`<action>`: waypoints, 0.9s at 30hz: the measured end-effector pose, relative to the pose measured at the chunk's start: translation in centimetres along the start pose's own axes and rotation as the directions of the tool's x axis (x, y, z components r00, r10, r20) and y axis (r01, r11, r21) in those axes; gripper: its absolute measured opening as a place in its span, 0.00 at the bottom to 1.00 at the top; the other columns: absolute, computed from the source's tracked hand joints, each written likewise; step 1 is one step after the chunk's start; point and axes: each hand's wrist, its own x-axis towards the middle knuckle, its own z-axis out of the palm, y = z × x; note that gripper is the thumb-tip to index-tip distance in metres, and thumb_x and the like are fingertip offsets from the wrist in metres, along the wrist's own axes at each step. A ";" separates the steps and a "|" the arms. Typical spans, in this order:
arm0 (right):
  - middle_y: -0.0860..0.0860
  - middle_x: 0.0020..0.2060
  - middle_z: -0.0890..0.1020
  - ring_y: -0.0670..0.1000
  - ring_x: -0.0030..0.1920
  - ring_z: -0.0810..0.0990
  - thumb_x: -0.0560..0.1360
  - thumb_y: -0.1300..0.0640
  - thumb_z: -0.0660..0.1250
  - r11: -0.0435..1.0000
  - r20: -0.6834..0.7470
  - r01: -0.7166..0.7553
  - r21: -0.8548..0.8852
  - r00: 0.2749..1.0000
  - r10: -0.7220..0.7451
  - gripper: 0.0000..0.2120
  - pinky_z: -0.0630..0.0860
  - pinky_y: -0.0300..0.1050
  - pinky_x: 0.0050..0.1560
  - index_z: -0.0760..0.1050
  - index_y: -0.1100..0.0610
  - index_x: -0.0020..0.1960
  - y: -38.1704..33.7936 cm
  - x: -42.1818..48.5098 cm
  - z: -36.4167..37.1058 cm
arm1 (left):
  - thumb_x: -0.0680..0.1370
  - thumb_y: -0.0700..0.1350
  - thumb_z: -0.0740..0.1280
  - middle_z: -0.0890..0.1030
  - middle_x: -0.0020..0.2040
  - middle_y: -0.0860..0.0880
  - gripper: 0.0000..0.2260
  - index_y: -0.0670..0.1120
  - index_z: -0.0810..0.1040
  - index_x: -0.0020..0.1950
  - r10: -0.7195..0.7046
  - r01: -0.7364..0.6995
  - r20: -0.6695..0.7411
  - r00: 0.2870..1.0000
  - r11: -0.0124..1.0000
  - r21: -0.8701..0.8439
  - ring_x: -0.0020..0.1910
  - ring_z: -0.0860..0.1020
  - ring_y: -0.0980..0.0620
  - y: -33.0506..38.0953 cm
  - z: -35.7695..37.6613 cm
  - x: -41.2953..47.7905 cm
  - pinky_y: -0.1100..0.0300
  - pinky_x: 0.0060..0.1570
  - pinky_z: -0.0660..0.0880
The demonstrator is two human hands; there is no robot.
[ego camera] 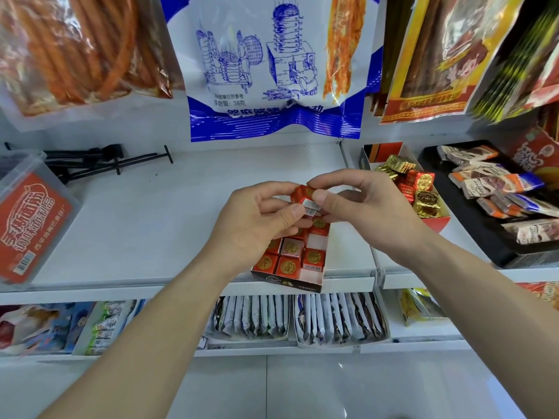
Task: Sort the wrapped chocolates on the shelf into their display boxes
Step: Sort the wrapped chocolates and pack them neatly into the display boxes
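A red-wrapped square chocolate (302,195) is pinched between my left hand (257,219) and my right hand (360,204), just above a small display box (314,281) at the shelf's front edge. Inside that box, several red chocolates (289,258) with gold emblems lie in rows, and its right side shows bare white card. A second display box (435,220), red and white, stands to the right. It holds a loose heap of gold and red chocolates (420,189).
A black tray (496,237) of wrapped bars lies at the far right. A clear tub with a red label (33,225) stands at the left, black hooks (99,161) behind it. Snack bags (272,65) hang overhead. The lower shelf holds upright sachets (302,317).
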 end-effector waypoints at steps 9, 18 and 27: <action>0.50 0.45 0.86 0.47 0.43 0.86 0.68 0.60 0.78 0.998 0.024 0.016 -0.060 1.000 -0.015 0.16 0.83 0.41 0.45 0.82 0.56 0.55 -0.4 0.5 0.4 | 0.78 0.41 0.69 0.87 0.45 0.46 0.07 0.44 0.75 0.55 -0.048 0.044 -0.064 0.997 0.997 -0.059 0.45 0.86 0.50 -0.1 -0.4 0.0 0.62 0.42 0.81; 0.44 0.39 0.85 0.39 0.36 0.81 0.67 0.52 0.79 0.941 -0.120 -0.026 -0.337 0.993 -0.015 0.12 0.76 0.31 0.33 0.81 0.49 0.49 1.2 2.1 0.2 | 0.78 0.44 0.70 0.85 0.45 0.55 0.02 0.51 0.81 0.49 0.087 -0.020 -0.218 0.972 0.957 0.290 0.44 0.82 0.55 -1.1 -2.2 0.6 0.62 0.45 0.78; 0.42 0.39 0.83 0.37 0.35 0.78 0.68 0.51 0.78 0.857 -0.012 -0.013 -0.515 1.000 0.008 0.13 0.71 0.27 0.29 0.79 0.47 0.51 2.0 3.1 1.1 | 0.79 0.52 0.67 0.76 0.52 0.57 0.09 0.60 0.79 0.59 0.065 -0.003 -0.081 0.995 0.797 0.604 0.47 0.76 0.62 -3.8 -2.0 0.9 0.56 0.52 0.77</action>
